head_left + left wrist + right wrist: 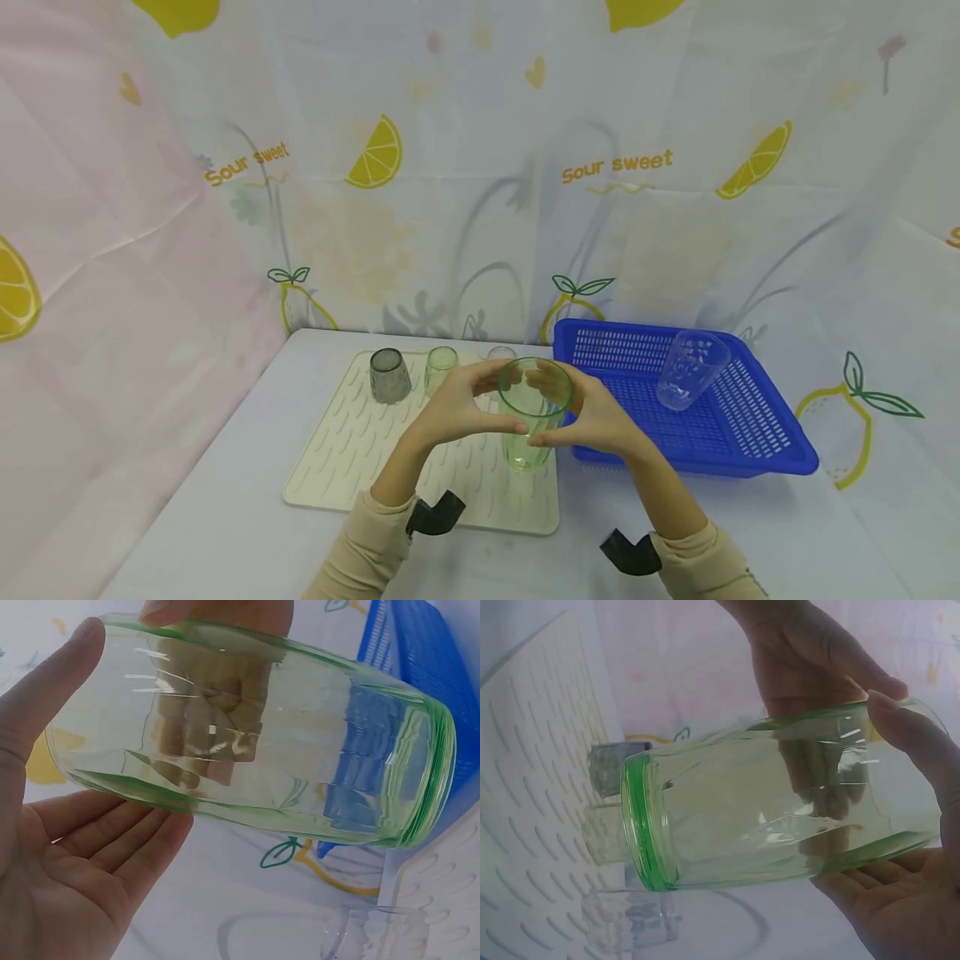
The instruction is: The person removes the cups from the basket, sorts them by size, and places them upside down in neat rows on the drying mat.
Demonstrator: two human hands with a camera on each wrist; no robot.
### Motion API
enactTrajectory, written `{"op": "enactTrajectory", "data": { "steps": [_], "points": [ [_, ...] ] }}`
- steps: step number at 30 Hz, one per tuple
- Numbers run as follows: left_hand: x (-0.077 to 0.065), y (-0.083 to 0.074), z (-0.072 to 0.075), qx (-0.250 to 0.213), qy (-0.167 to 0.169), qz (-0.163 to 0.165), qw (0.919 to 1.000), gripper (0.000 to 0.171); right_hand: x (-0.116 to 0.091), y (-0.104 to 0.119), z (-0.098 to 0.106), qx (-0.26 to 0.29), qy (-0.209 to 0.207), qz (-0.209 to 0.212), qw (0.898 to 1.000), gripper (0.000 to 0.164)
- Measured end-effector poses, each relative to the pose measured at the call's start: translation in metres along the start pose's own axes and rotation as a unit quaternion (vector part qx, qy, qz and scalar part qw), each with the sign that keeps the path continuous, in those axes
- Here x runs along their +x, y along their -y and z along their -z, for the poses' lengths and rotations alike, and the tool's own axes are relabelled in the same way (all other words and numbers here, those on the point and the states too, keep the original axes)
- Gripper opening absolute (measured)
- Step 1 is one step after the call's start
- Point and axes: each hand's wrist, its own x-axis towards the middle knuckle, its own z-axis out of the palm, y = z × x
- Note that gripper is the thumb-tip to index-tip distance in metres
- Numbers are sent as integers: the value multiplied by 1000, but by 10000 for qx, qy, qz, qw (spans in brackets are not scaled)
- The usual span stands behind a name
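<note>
A tall, pale green drinking glass (527,454) is held upright between both hands above the right part of the cream drying mat (352,471). My left hand (461,406) grips its left side and my right hand (602,414) its right, with both thumbs near the front and the other fingers around the far side. In the left wrist view, the green glass (300,742) shows its thick base and faceted wall. The right wrist view shows the same glass (735,802) with nothing visible inside. Through the wall the fingers look distorted.
Along the mat's back edge three small glasses stand upside down: grey (389,379), green (439,371) and clear (501,353), the last partly hidden. Right of the mat, a blue plastic basket (690,461) holds a tilted clear glass (688,375). A printed cloth (480,167) hangs behind.
</note>
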Motion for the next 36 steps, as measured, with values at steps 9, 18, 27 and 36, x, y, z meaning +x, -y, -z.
{"op": "enactTrajectory", "data": {
  "steps": [9,18,27,36],
  "points": [
    [1,-1,-2,-69,30,35,10000,77,2,0,0,40,170,-120,9998,94],
    [0,-1,-7,17,-139,101,9999,81,1,0,-1,-92,300,-63,9995,103],
    [0,2,-8,388,-573,-290,9972,75,-1,-5,-8,104,207,103,9997,99],
    [0,-6,-3,258,-652,-324,9970,71,-13,-30,-28,275,7,-116,9996,97]
  ]
}}
